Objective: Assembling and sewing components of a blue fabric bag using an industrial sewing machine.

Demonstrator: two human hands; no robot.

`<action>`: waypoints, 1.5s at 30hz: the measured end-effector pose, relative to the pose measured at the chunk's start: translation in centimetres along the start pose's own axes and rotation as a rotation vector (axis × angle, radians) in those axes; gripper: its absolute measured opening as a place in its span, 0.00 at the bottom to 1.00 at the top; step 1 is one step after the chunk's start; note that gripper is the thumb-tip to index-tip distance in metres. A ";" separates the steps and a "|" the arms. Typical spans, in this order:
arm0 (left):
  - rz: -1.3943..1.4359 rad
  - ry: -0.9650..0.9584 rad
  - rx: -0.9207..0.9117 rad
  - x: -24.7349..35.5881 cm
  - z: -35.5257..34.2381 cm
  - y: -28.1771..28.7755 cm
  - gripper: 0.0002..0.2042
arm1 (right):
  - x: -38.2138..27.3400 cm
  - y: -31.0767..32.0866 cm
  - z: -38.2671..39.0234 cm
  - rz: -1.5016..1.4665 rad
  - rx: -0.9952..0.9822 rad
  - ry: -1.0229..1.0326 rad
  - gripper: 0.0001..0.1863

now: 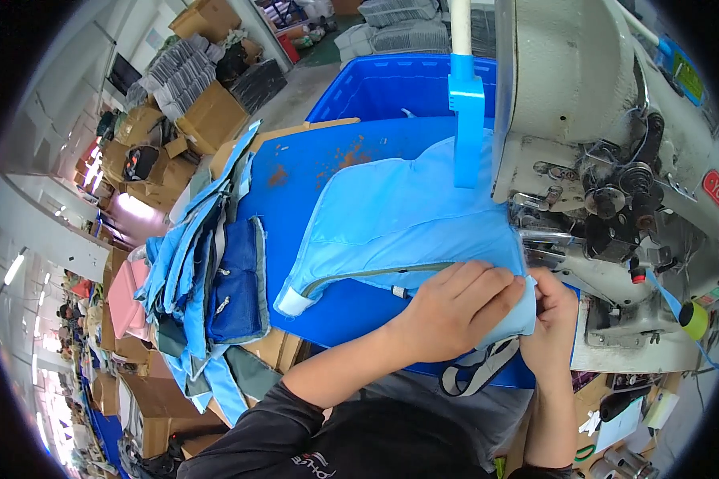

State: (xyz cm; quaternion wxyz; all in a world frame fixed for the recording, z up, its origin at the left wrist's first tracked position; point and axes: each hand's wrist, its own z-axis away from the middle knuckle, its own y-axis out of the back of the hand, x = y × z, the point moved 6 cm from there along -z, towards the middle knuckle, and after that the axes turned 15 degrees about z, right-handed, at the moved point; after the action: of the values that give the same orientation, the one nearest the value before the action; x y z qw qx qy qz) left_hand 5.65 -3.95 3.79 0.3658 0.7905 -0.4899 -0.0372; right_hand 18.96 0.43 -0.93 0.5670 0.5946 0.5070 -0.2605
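A light blue fabric bag panel (399,207) lies across the blue table, its right edge beside the sewing machine (607,184). A dark green strip and a zipper run along its lower side. My left hand (455,307) is closed on the panel near its right edge, fingers bent over the cloth. Facing it, my right hand (553,319) pinches the panel's edge close to the machine; its fingertips are partly hidden. A pale webbing strap (475,375) with a dark stripe hangs in a loop below my hands.
Left of the panel stands a stack of light blue fabric pieces (188,263) with a dark blue pouch (238,283). A blue plastic bin (375,84) is behind the table (295,184). A blue bracket (470,120) hangs over the panel. Cardboard boxes (216,116) fill the far left.
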 end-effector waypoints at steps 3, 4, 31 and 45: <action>0.061 -0.023 -0.023 -0.8 -0.1 0.0 0.19 | -0.2 -0.4 -0.3 -0.097 -0.014 -0.013 0.06; 0.052 -0.021 -0.049 -1.2 -0.3 0.1 0.19 | -0.2 -0.6 -0.5 -0.171 -0.004 -0.041 0.06; 0.812 0.515 -0.019 -8.2 -0.1 0.9 0.10 | -1.0 -1.4 -0.4 -0.357 0.009 -0.154 0.10; -0.091 0.049 -0.104 -2.6 -1.2 1.4 0.24 | -0.9 -1.6 0.4 -0.325 0.033 -0.189 0.08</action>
State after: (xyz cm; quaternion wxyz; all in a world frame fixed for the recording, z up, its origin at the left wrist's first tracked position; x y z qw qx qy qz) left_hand 3.76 -1.59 4.70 0.4161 0.7924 -0.4420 -0.0598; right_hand 17.31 -0.46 -0.90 0.5529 0.4870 0.5366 -0.4114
